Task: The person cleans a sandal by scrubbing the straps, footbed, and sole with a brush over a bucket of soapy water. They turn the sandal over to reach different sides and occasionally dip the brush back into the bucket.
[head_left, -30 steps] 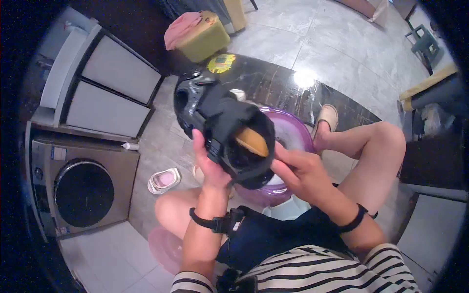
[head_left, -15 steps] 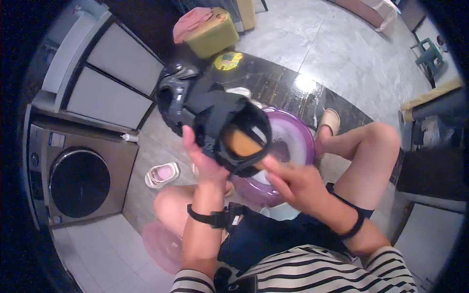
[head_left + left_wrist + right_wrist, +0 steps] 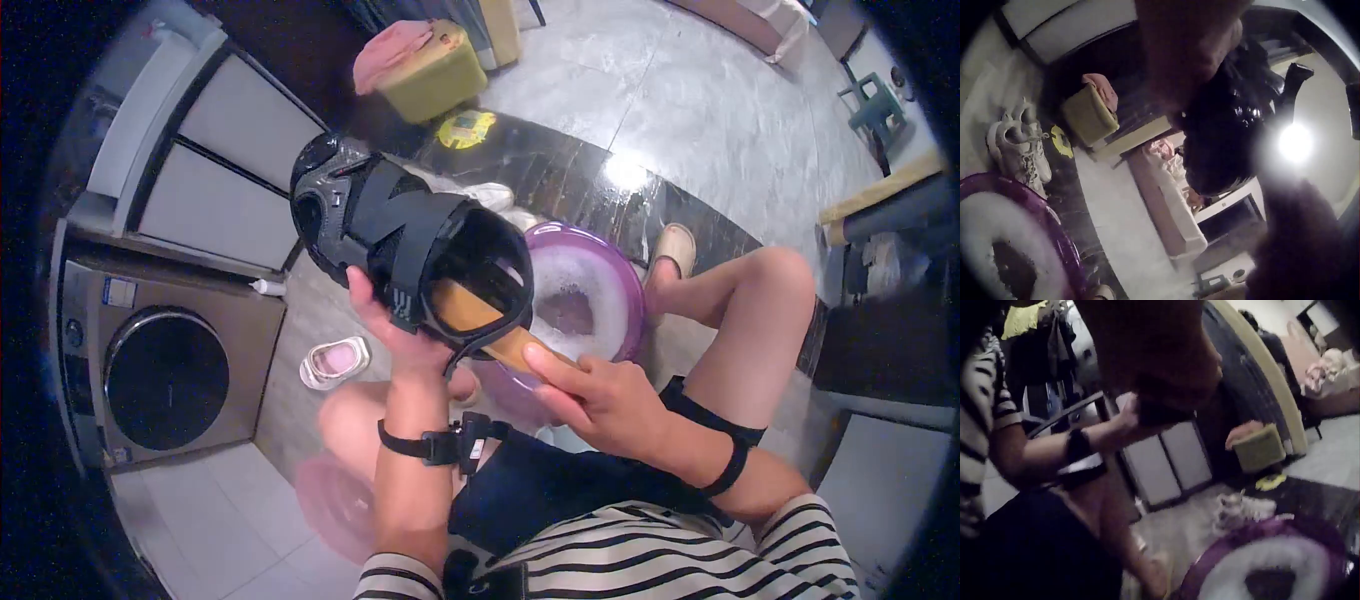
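Observation:
A black high-top shoe [image 3: 385,215] is held up at a tilt in the head view, its toe up and to the left and its opening facing me. My left hand [image 3: 405,340] supports and grips it from below, thumb along the near side. With curled fingers my right hand [image 3: 610,405] holds a flat tan wooden brush [image 3: 510,350], whose far end reaches into the shoe; its bristles are hidden. Behind and below the shoe stands a purple basin [image 3: 632,275] of foamy water. In the left wrist view the shoe [image 3: 1222,131] appears dark.
White sneakers [image 3: 1019,147] stand beside the basin. A pink-and-white shoe [image 3: 335,363] lies on the floor at left, near a washing machine [image 3: 165,375]. A pink basin [image 3: 335,505] sits by my left leg. Further off is a yellow-green box stool [image 3: 435,85] with pink cloth.
The shoe and my left hand have shifted left, uncovering more of the purple basin. My right hand has moved down slightly, and more of the brush now shows outside the shoe opening.

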Motion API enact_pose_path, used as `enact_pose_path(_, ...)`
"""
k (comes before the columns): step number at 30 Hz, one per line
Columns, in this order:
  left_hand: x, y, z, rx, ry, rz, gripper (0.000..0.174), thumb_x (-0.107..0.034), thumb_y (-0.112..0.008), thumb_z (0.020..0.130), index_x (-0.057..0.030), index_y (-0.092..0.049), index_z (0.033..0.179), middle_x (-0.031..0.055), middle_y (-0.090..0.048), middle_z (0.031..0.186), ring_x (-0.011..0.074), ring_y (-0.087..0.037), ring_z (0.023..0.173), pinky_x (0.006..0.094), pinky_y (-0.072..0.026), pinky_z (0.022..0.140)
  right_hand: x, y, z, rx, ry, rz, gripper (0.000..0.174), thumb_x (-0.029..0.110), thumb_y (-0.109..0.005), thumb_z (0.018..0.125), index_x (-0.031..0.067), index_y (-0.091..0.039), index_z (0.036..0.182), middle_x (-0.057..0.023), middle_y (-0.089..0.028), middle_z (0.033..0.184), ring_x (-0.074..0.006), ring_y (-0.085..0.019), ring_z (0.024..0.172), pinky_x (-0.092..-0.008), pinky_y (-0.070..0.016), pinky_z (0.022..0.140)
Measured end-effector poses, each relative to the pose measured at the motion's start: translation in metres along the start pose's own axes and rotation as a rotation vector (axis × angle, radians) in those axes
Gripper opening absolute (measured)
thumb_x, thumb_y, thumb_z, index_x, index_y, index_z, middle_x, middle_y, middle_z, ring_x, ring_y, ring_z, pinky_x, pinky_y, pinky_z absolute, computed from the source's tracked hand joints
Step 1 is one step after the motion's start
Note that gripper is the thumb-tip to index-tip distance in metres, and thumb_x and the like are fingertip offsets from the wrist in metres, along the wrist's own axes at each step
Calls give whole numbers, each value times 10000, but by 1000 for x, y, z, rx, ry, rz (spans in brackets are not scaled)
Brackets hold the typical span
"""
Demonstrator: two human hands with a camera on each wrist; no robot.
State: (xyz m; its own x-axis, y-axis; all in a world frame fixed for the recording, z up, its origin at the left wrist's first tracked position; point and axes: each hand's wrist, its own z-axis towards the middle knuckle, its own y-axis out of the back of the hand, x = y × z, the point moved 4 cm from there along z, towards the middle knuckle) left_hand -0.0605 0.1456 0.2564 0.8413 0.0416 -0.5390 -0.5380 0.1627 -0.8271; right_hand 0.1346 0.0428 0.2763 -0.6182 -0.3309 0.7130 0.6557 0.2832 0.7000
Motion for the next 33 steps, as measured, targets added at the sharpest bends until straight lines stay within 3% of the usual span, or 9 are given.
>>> enact_pose_path(2,8,9,-2,20,54,-122,733,-604,-390,961,-21,-443,1402,147,-566,1338,294,-550,1212,431,-396,1076,-12,-6,11,-99,43,27,409,234,-671,897,203,-625,1303,-128,-565,676,-301,-607,591,-402,-489,539)
enact_pose_path(4,13,2,-4,-189,-2,227,753,-626,-389,950,-28,-446,1404,139,-554,1352,290,-546,1218,433,-396,1077,-17,-7,40,-198,103,-41,428,261,-673,902,216,-614,1324,-126,-566,663,-305,-600,561,-402,-491,534)
enact_pose_path(5,11,1,-3,-157,3,178,764,-639,-392,943,-35,-444,1407,129,-545,1363,283,-541,1227,432,-401,1075,-17,-12,39,-264,133,-23,369,415,-593,932,276,-623,1272,-143,-569,608,-348,-602,511,-464,-493,478)
enact_pose_path(9,-5,-2,0,127,-71,41,756,-637,-393,943,-43,-447,1409,119,-524,1392,282,-524,1254,429,-399,1084,1,0,3,-22,42,-28,424,225,-652,906,193,-600,1325,-128,-594,685,-299,-630,633,-401,-500,553)
enact_pose_path(12,14,1,-6,-223,-23,324,748,-629,-390,946,-40,-454,1401,124,-528,1387,288,-523,1261,434,-400,1085,-16,-7,36,-201,95,-62,461,260,-655,906,220,-578,1358,-129,-584,677,-310,-621,611,-401,-499,550)
enact_pose_path(16,-3,-5,-2,-78,-36,119,741,-623,-383,954,-36,-453,1400,115,-549,1357,270,-540,1225,431,-409,1068,6,8,14,-34,32,-16,413,230,-643,904,173,-609,1312,-133,-589,689,-315,-623,623,-418,-498,560)
enact_pose_path(19,4,2,-6,-91,-11,166,736,-605,-392,958,-28,-425,1413,138,-558,1343,299,-542,1221,420,-402,1074,-14,-4,13,-161,13,-26,239,355,-598,915,134,-690,909,-163,-626,680,-361,-641,600,-485,-506,524)
enact_pose_path(23,15,1,-8,-184,30,174,752,-613,-416,945,-17,-429,1403,146,-568,1329,304,-548,1215,435,-406,1075,-33,-8,51,-266,96,-51,368,372,-588,939,257,-589,1289,-179,-614,686,-374,-637,604,-495,-510,529)
enact_pose_path(33,13,1,-5,-149,65,3,667,-548,-448,955,-41,-464,1387,133,-571,1337,291,-566,1202,441,-426,1061,-28,2,37,-210,-3,-240,271,324,-621,924,201,-662,1162,-124,-584,686,-320,-602,575,-441,-475,511)
